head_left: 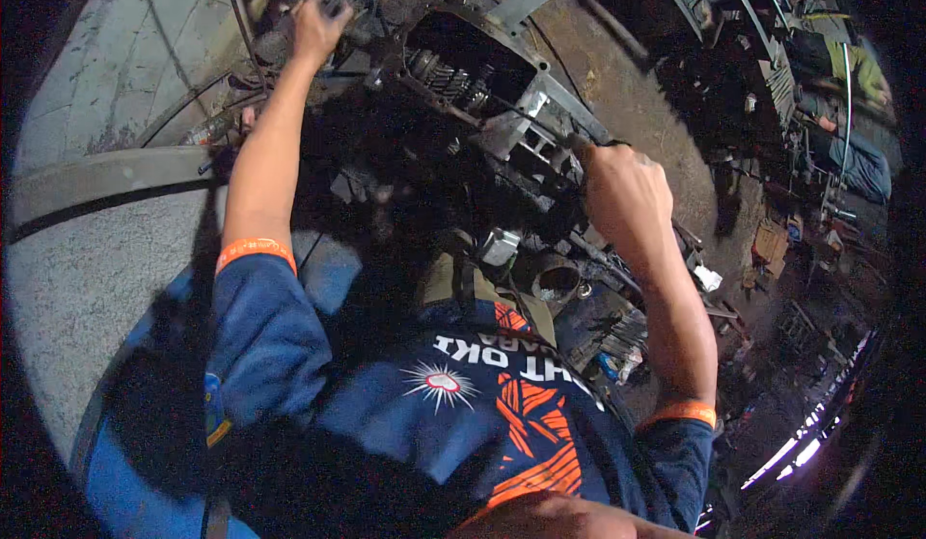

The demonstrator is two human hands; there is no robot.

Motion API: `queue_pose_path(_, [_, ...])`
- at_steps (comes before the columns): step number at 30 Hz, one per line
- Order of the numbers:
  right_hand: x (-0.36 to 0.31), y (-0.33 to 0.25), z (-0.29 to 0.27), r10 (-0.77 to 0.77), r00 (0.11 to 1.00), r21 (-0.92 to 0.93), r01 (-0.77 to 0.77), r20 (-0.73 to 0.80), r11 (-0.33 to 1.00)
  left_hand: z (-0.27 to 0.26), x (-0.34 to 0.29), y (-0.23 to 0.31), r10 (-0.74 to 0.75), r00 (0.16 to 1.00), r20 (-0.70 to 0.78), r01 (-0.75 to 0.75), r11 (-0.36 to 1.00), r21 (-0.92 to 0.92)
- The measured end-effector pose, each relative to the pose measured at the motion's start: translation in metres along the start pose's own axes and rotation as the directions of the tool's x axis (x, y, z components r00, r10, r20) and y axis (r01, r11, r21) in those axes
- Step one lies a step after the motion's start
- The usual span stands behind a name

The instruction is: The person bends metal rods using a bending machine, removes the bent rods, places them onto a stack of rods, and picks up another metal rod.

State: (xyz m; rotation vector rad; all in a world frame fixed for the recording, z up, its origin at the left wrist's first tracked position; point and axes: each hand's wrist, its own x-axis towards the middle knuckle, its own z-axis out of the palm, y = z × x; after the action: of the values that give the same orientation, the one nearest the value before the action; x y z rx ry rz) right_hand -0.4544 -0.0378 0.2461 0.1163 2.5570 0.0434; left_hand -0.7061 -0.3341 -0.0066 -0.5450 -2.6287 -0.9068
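Observation:
A metal gearbox housing [564, 100] lies uncovered in front of me, with toothed gears [449, 78] showing in its dark cavity. At the far left, the fingers of my left hand [318, 29] curl against a dark round metal part [355, 6]. My right hand [627, 187] is closed in a fist at the housing's right end, around the handle of a thin dark rod-like tool [526, 114]. That tool slants left toward the gears; shadow hides where its tip rests. A slotted metal block [531, 143] sits beside it on the housing.
A flat metal plate [523, 3] lies at the housing's far edge. Nearer me are a round metal ring [557, 283] and scattered parts. A curved grey beam [116, 184] runs along the left. Another person [858, 163] is at the far right, among metal bars and clutter.

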Motion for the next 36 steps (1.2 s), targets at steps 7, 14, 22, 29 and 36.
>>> queue_pose_path(7, [-0.043, 0.023, 0.033, 0.056, 0.996, 0.249, -0.037, -0.069, 0.968, 0.002, -0.041, -0.019, -0.108, 0.991, -0.078, 0.083, 0.959, -0.271])
queue_pose_path(14, [-0.172, 0.063, 0.173, 0.192, 0.98, 0.761, -0.166, 0.056, 0.628, -0.014, -0.159, 0.042, -0.227, 0.956, -0.187, 0.212, 0.973, -0.093])
queue_pose_path(22, [-0.164, 0.043, 0.212, 0.199, 0.98, 0.811, -0.136, 0.025, 0.569, 0.034, -0.407, 0.138, -0.57, 0.676, 0.468, 0.722, 0.64, -0.264])
queue_pose_path(29, [-0.15, 0.043, 0.217, 0.272, 0.962, 0.809, -0.156, -0.005, 0.566, 0.075, -0.486, 0.181, -0.368, 0.33, 0.869, 0.827, 0.556, -0.078])
queue_pose_path(36, [-0.074, 0.034, 0.144, 0.036, 0.998, 0.645, -0.062, 0.053, 0.762, 0.111, -0.513, 0.222, -0.046, 0.233, 0.971, 0.757, 0.636, -0.151])
